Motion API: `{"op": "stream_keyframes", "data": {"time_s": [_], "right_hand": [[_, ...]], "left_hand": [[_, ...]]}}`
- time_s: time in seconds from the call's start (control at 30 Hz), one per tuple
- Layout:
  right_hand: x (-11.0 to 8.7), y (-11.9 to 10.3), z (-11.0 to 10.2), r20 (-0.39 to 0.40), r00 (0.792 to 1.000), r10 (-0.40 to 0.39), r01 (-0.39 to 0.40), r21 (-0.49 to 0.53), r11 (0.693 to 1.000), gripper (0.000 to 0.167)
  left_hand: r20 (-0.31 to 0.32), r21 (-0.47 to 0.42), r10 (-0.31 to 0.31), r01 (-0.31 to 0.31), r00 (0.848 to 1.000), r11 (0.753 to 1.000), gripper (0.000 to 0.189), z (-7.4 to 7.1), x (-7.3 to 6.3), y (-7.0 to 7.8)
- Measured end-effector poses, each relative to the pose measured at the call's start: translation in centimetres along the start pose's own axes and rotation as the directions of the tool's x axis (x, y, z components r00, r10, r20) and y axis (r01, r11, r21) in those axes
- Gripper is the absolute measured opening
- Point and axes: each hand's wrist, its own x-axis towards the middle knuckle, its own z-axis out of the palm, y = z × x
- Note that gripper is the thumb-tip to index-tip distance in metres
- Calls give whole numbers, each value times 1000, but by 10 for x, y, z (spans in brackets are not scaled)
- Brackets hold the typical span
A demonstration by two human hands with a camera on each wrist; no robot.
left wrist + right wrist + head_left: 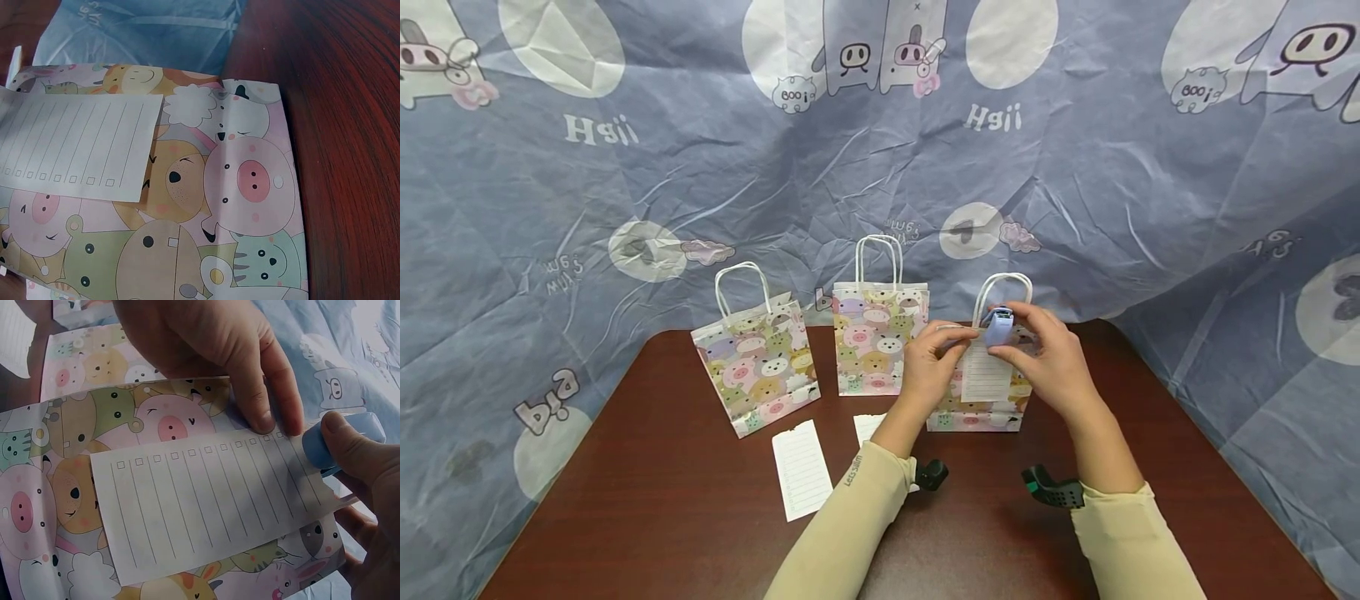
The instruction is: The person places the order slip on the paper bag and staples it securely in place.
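Nearest to the head camera, a pale left sleeve (850, 527) and a pale right sleeve (1137, 542) are seen, below the hands. With the left hand (932, 362), the upper edge of a lined sheet (987, 377) is pinched between thumb and finger, in front of a printed bag (973, 421). With the right hand (1054, 357), a small blue stapler (999, 327) is held between thumb and fingers, so the gap there is narrow and filled.

The most important relation is judged to be this one: the stapler is found just to the right of the left fingertips, at the sheet's upper edge, and its long axis is directed roughly along the sheet's length. The right hand is the nearer, since the stapler is gripped by it; whether paper is enclosed between the jaws cannot be told.

Three bags are counted: the printed bag just below the fingers, a middle bag (880, 342) to the left of the left fingers, and a tilted bag (760, 367) farther left. Three sheets are counted: the pinched one, and, lower left of the left fingers, a flat sheet (802, 471) and a half-covered sheet (868, 427), both laid on the table (692, 517). One stapler is counted.
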Motion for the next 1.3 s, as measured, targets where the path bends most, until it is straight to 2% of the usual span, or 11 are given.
{"op": "stream_keyframes", "data": {"time_s": [0.33,0.5,0.63,0.83,1.03,1.3], "right_hand": [[3,0,0,43,999,-33,34,-13,999,60],[6,1,-1,88,993,-81,81,3,997,57],[8,1,-3,112,987,-112,117,-35,993,57],[10,-1,-3,166,984,-71,88,-95,992,55],[9,-2,-1,176,984,-29,52,-130,990,52],[9,-1,1,151,987,-55,78,-149,986,49]], "left_hand": [[5,20,21,-21,1000,1000,15,-1,0,1],[-3,28,26,-26,1000,999,15,0,0,0],[-7,48,32,-31,999,998,16,0,1,0],[-3,54,34,-34,999,998,15,1,0,-1],[-4,59,42,-41,999,997,15,1,0,-1],[-9,50,43,-42,999,998,15,1,1,0]]}}
